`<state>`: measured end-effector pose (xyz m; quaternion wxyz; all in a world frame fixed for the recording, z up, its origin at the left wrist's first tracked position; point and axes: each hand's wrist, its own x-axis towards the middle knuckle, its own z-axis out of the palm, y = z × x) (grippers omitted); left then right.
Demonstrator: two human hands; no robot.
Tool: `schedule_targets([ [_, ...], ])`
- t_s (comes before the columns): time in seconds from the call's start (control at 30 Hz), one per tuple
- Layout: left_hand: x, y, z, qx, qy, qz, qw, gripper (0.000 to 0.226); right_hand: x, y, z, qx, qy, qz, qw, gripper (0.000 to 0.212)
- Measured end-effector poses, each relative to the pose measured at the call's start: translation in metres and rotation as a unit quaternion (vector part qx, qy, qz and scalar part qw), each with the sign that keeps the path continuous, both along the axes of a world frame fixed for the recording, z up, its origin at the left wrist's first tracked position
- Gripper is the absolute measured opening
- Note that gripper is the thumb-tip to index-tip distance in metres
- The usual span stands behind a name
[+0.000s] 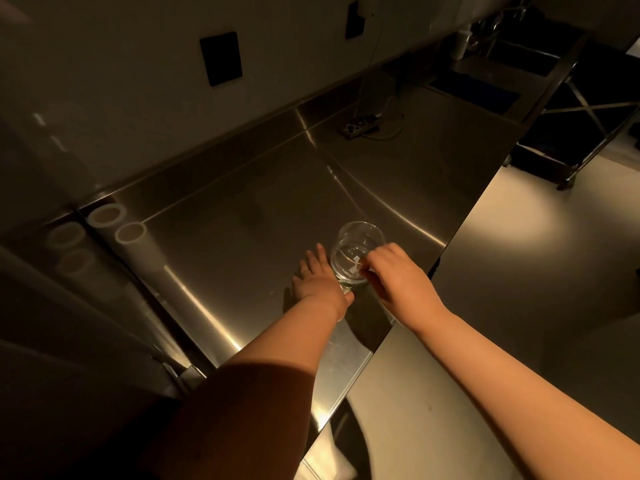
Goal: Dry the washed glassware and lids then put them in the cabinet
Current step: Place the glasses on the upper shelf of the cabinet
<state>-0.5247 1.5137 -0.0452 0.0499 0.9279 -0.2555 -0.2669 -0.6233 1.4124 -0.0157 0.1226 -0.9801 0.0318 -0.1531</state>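
Note:
A clear glass jar [356, 251] stands on the steel counter [242, 209] near its right front edge. My left hand [318, 278] lies flat on the counter with straight fingers, its side against the jar's left wall. My right hand [391, 271] curls its fingers at the jar's right side and pinches a small pale label or tag on the glass. No lid or cloth is visible.
Two white plastic-film rolls [131, 237] lie at the counter's left. A phone with a cable [360, 124] rests by the backsplash. A sink [474, 91] with a white bottle [462, 43] lies far right. Pale floor [519, 271] lies beyond the counter's edge.

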Motion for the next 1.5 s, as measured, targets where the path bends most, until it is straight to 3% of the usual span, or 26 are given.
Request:
schedule_targets([
  [0.5,0.0,0.001,0.003,0.033,-0.005,-0.014,0.999,0.105,0.002,0.001,-0.009,-0.003,0.002,-0.009,1.0,0.017],
  [0.63,0.0,0.001,0.004,0.039,-0.005,-0.018,0.999,0.108,-0.008,0.008,-0.019,0.047,-0.068,-0.07,0.994,0.046],
  [0.77,0.002,0.001,0.006,0.058,-0.002,-0.028,0.998,0.116,-0.009,0.023,-0.046,0.234,-0.085,-0.15,0.957,0.095],
  [0.87,0.002,0.001,0.003,0.065,-0.003,-0.025,0.998,0.113,0.003,0.034,-0.069,0.299,-0.103,-0.162,0.935,0.11],
  [1.1,0.005,-0.005,-0.003,0.061,0.01,-0.009,0.998,0.107,0.039,0.05,-0.086,0.403,-0.192,-0.253,0.858,0.114],
  [1.5,0.008,-0.007,-0.006,0.046,0.013,0.007,0.999,0.107,0.046,0.052,-0.096,0.413,-0.241,-0.255,0.84,0.115],
])
